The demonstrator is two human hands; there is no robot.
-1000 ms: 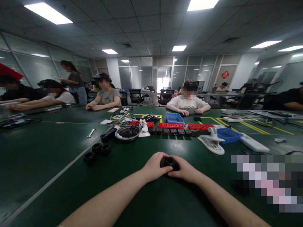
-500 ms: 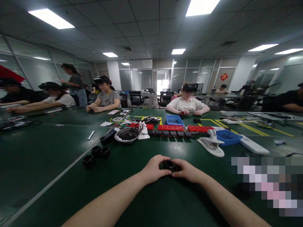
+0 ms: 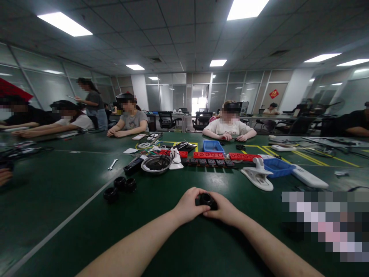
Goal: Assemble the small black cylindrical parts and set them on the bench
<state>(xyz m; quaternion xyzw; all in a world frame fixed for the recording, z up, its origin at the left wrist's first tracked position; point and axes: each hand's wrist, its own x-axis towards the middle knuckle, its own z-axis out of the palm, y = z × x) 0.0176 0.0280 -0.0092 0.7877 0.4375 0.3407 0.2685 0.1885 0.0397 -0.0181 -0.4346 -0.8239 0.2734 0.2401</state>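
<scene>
Between my two hands is a thick black ring-shaped part [image 3: 206, 198] with a round hole facing up, rather like a small wheel. My left hand [image 3: 188, 204] closes on its left side with fingers behind and thumb in front. From the right, my right hand [image 3: 223, 207] wraps round the same part, its thumb meeting my left thumb. The fingers cover most of its sides. Several similar black ring-shaped parts [image 3: 119, 184] stand grouped on the green table [image 3: 161, 238], left of my hands.
Ahead lie a wrench [image 3: 113, 164], a round metal pan [image 3: 156, 165], red socket strips [image 3: 208, 155], a white clamp base [image 3: 258, 177] and blue trays [image 3: 212, 146] [image 3: 278, 167]. Co-workers sit across the table. Another person's hand [image 3: 5, 176] shows at the left edge.
My right hand has moved slightly left and closed further round the black ring-shaped part. A co-worker's hand has come into view at the left edge.
</scene>
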